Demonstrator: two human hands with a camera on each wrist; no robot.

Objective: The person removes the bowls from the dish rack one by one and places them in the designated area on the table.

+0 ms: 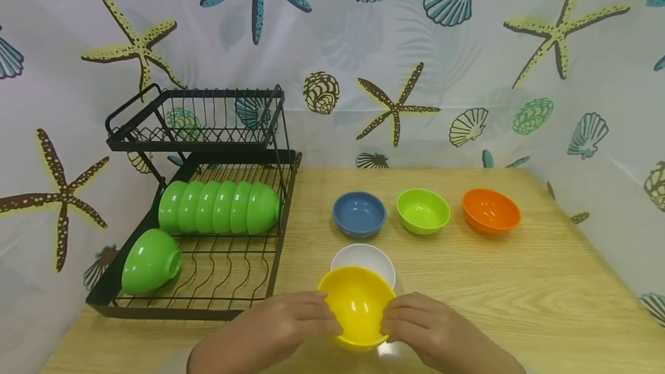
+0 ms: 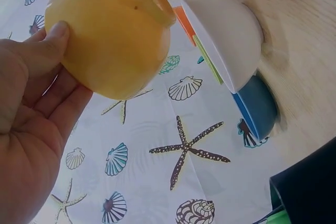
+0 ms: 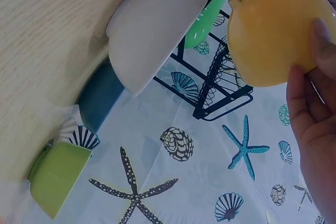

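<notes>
Both hands hold a yellow bowl (image 1: 357, 305) by opposite sides, tilted with its inside toward the head camera. My left hand (image 1: 296, 323) grips its left rim and my right hand (image 1: 423, 325) its right rim, fingers over the edge. In the left wrist view, the left thumb presses the outer wall of the yellow bowl (image 2: 113, 35), raised off the table. The right wrist view shows the right thumb and fingers pinching the yellow bowl (image 3: 278, 35) near its rim. Just behind it a white bowl (image 1: 366, 260) stands on the table, its front partly hidden.
A blue bowl (image 1: 359, 215), a lime green bowl (image 1: 423, 212) and an orange bowl (image 1: 490, 211) form a row farther back. At left stands a black two-tier dish rack (image 1: 280, 235) with a row of green bowls (image 1: 218, 208) on edge and another green bowl (image 1: 149, 261) in front.
</notes>
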